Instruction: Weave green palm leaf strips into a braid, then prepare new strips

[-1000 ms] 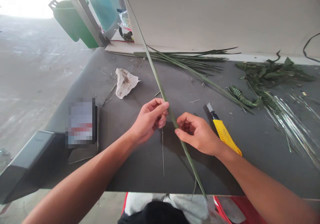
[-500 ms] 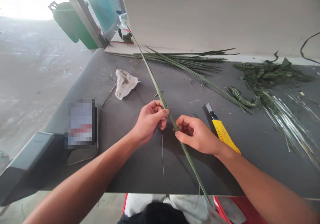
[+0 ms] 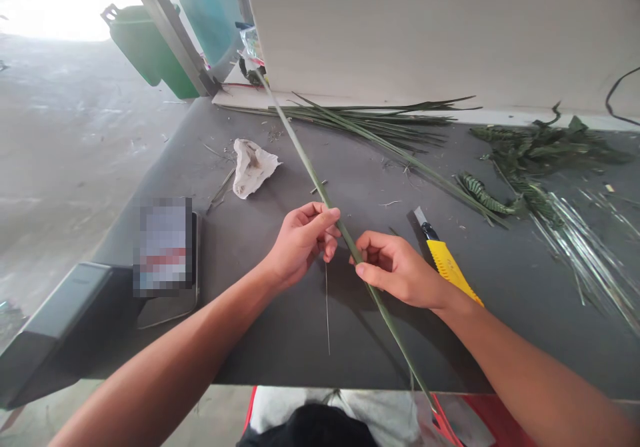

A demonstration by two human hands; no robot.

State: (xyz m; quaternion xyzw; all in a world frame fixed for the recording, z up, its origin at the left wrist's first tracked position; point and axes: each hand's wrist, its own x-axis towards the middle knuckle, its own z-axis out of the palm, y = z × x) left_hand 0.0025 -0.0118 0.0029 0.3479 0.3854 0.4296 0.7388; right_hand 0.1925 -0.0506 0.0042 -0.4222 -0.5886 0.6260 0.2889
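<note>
A long green leaf strip slants across the middle of the view, from the back of the table toward my lap. My left hand pinches it near its middle between thumb and fingers. Just below, my right hand grips the same strip with thumb and curled fingers. A thin wire-like strand hangs down from under my left hand; its upper end is hidden by the fingers. Right of my right hand lies a yellow utility knife with its blade out, pointing away from me.
Long green leaves lie along the back of the grey table. At the right are woven leaf pieces and a bundle of shiny thin wires. Crumpled white paper and a phone lie at left.
The leaf strip's far end has dropped lower in view, and its near end has shifted slightly right. Both hands keep their hold, with the right one a little farther right.
</note>
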